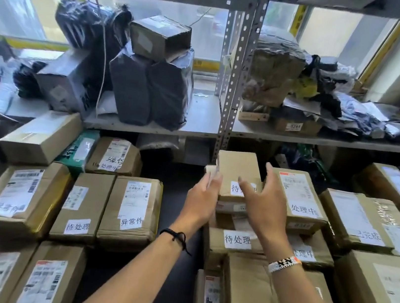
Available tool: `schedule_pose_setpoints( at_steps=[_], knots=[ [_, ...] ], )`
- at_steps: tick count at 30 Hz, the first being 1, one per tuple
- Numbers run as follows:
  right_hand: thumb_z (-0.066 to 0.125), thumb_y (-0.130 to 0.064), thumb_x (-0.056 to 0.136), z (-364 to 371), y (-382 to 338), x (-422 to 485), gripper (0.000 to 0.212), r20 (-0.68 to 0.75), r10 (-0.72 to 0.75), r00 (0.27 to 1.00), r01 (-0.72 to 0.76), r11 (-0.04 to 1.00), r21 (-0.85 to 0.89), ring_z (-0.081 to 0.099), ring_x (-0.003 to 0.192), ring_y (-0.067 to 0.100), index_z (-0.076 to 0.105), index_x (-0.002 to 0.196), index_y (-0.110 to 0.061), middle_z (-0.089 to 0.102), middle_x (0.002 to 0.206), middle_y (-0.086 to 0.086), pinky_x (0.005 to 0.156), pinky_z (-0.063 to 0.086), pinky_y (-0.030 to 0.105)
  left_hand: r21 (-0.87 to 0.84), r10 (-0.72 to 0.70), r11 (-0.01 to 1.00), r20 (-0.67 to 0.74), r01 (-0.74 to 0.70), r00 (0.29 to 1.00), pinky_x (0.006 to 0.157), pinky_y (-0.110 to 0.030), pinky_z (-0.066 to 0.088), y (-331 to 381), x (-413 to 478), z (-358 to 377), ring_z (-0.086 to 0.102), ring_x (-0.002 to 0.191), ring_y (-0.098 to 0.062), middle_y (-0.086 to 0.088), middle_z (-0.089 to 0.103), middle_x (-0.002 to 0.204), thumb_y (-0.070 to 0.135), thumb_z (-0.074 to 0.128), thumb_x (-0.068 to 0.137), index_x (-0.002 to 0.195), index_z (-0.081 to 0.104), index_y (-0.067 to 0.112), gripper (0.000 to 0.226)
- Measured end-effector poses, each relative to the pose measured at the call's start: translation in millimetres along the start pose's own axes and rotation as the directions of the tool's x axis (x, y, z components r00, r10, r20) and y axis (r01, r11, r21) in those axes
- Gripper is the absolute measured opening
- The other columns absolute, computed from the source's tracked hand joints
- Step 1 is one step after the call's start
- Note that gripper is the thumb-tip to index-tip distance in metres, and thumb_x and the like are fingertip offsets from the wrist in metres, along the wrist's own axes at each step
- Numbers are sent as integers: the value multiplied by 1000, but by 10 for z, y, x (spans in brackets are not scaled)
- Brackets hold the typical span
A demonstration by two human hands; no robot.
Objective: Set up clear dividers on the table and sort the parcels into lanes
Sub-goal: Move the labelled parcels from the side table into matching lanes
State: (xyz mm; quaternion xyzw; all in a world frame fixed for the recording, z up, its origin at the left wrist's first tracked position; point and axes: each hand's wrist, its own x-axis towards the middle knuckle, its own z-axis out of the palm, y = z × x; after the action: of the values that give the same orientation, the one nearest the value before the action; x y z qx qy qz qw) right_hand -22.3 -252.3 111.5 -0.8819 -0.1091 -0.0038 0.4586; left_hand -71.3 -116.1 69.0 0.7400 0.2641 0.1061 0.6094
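A small brown cardboard box with a white handwritten label sits on top of a stack of parcels in the middle of the dark table. My left hand grips the box's left edge with curled fingers. At the box's front right, my right hand has thumb and fingers spread and closes on nothing. To the right lies a labelled parcel, beside the small box. More labelled brown parcels lie in rows on the left.
A grey metal shelf with a perforated upright runs behind the table, loaded with black and grey bagged parcels. Large boxes fill the right side. A dark strip of table runs between the left and right parcel groups.
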Motion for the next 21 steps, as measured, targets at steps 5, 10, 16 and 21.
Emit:
schedule_pose_setpoints(
  at_steps=[5, 10, 16, 21],
  knots=[
    [65, -48, 98, 148, -422, -87, 80, -22, -210, 978, 206, 972, -118, 28, 156, 20, 29, 163, -20, 33, 169, 4, 127, 26, 43, -11, -3, 1000, -47, 2, 999, 113, -12, 23, -29, -17, -268, 41, 146, 0, 11, 51, 156, 70, 40, 94, 154, 48, 28, 74],
    [67, -44, 97, 534, -777, -228, 77, 63, -293, 954, 298, 951, -82, 31, 154, 19, 34, 162, -17, 37, 167, 4, 126, 27, 40, -39, -7, 999, -104, 3, 995, 126, -35, 28, -134, -33, -640, 39, 150, -14, 0, 47, 161, 62, 39, 98, 157, 45, 18, 74],
    [67, -42, 99, 1217, -1093, -460, 70, 231, -332, 914, 336, 942, 24, 37, 151, 16, 40, 159, -19, 42, 164, 0, 124, 29, 32, -51, -45, 998, -254, 33, 966, 109, -43, 48, -361, -46, -1287, 58, 132, -28, -11, 66, 138, 43, 40, 110, 143, 55, 6, 51],
    [59, -53, 102, 1965, -1366, -757, 68, 408, -325, 853, 300, 946, 126, 37, 150, 10, 40, 159, -22, 43, 164, -4, 120, 28, 26, -66, -61, 997, -412, 37, 909, 74, -25, 46, -589, -124, -2066, 64, 90, 0, 19, 67, 89, 50, 42, 108, 106, 67, 34, 30]
  ],
)
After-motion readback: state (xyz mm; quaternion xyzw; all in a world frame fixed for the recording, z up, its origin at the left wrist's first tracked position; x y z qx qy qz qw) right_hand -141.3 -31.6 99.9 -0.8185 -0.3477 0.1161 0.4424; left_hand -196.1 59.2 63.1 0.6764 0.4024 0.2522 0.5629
